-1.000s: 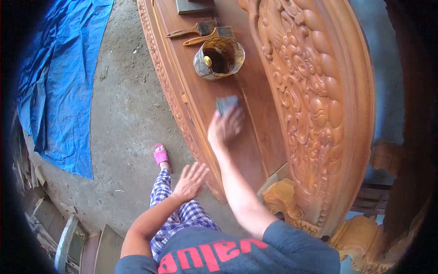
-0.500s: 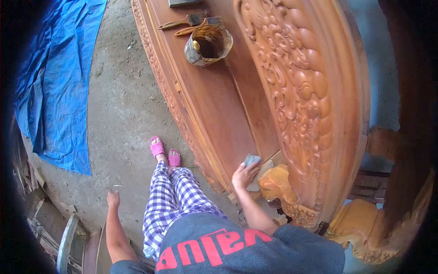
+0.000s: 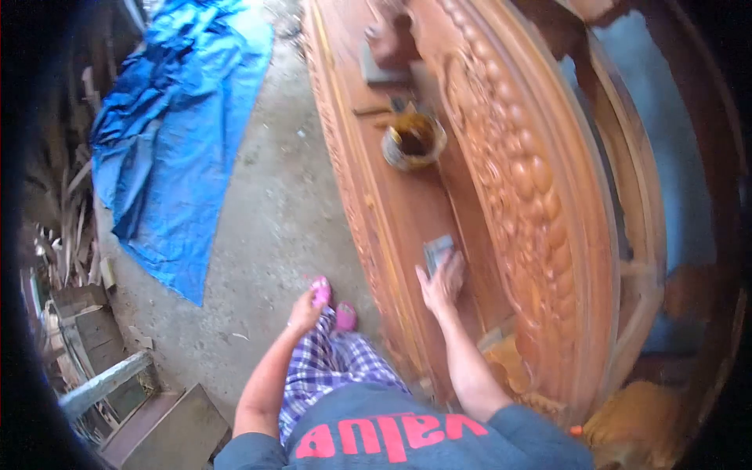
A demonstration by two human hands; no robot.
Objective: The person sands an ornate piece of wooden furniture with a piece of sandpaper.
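Observation:
On the reddish-brown wooden bench seat (image 3: 399, 235), my right hand (image 3: 442, 283) grips a small grey block (image 3: 439, 252) and presses it to the wood. My left hand (image 3: 305, 311) hangs over the floor, near my pink sandals; it is blurred, with its fingers curled in, and what it may hold is hidden. Farther up the seat stands a stained bucket (image 3: 395, 150) with dark contents. Brushes (image 3: 372, 111) lie beside it, partly behind its rim. The carved backrest (image 3: 517, 188) rises to the right of my right hand.
A blue tarp (image 3: 168, 157) lies on the concrete floor (image 3: 274, 188) to the left. Wood scraps and boards (image 3: 98, 337) are piled at the lower left. A grey block (image 3: 384, 66) rests at the seat's far end. Carved wooden parts (image 3: 642, 415) stand at the lower right.
The view has shifted, showing more of the far seat. My right hand has moved up the seat with the grey block. My left hand has come forward and inward, nearer the sandals.

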